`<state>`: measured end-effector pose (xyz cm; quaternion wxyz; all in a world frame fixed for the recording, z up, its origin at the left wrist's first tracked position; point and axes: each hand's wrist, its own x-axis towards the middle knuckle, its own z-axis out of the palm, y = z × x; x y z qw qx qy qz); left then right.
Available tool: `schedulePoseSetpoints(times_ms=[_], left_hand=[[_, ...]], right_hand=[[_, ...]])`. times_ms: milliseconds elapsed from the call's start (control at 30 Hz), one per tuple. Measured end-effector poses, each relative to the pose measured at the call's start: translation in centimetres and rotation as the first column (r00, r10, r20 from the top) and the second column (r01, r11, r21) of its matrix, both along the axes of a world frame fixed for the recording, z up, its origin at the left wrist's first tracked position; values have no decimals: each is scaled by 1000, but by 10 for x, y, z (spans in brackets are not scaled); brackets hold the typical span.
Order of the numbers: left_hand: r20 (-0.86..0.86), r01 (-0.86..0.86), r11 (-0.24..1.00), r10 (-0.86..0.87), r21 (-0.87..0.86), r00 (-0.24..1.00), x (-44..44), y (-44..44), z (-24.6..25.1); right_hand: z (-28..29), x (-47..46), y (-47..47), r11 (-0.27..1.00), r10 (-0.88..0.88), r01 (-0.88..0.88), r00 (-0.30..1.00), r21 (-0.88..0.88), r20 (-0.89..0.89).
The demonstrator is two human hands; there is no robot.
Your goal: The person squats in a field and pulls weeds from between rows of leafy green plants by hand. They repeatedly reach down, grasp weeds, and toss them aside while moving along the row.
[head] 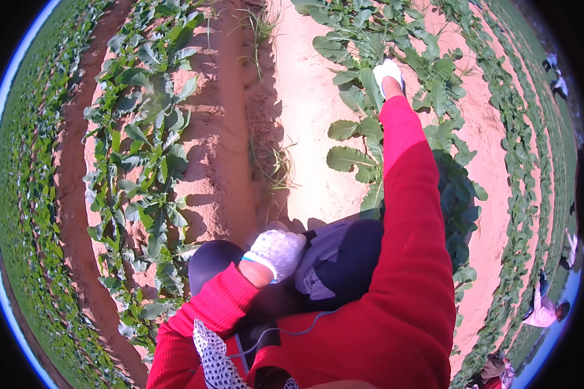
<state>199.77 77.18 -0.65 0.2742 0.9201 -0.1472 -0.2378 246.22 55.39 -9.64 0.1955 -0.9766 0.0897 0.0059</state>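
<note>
My right hand (389, 77), in a white knit glove, reaches out among the leaves of a row of broad-leaved crop plants (353, 158). Its fingertips point away into the foliage, and whether they grip a stem cannot be made out. Close to my body, my left hand (277, 250), gloved the same way, rests by my knees with its fingers curled in. Dark grey cloth (323, 272) lies beside it over my lap; whether the fingers hold any of it is unclear. Both arms are in red knit sleeves.
Another leafy row (151, 160) runs along the left. A furrow of reddish soil (238, 121) with tufts of thin grass (277, 167) lies between the rows. More crop rows curve off at both sides. At the far right a person in pink (545, 309) and several other people are in the field.
</note>
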Motion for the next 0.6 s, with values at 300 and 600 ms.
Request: schedulePoseSetpoints(times_ms=[300,600], left_hand=[[-7,-8,1000,8,2,1000,1,0,-1],[18,3,1000,-3,20,1000,0,1,0]], right_hand=[[-54,11,-17,844,-358,233,916,483,184],[-24,-2,-114,-37,-551,242,805,970,-222]])
